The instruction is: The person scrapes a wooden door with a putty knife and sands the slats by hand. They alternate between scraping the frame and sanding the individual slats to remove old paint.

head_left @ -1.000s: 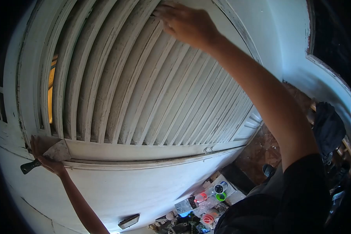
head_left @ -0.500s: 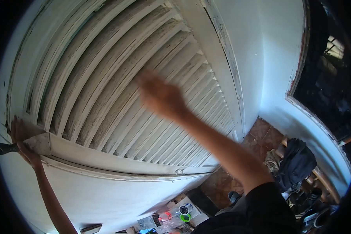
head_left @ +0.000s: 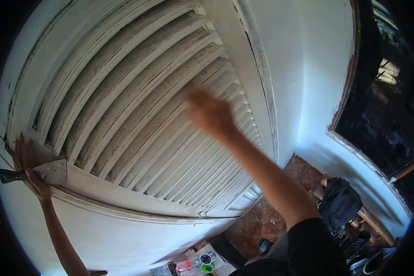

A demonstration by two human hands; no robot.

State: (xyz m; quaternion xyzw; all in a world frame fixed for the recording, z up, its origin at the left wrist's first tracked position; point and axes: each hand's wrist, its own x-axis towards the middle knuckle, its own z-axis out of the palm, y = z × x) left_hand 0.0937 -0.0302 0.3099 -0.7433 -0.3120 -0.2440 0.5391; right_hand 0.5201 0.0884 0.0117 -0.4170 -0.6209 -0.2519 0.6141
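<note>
Head view: hands apart, louvred shutter (head_left: 147,158) ahead of both.
L hand (head_left: 34,177) thumbs scraper (head_left: 55,172) against frame (head_left: 96,186); R hand (head_left: 211,112) blurred near slats (head_left: 124,73), grip unclear. Scraper prob. light, stiff, best by handle (head_left: 13,176); shutter likely rigid, slats maybe brittle.

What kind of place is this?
Probably a room in an old house: it has a worn slatted panel, a reddish tiled floor and a dark bag near the wall.

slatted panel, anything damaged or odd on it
Yes: the slats look worn, their paint chipped and streaked with brown grime, and the panel frame has dark cracks along its right edge. Nothing looks spilled.
</note>
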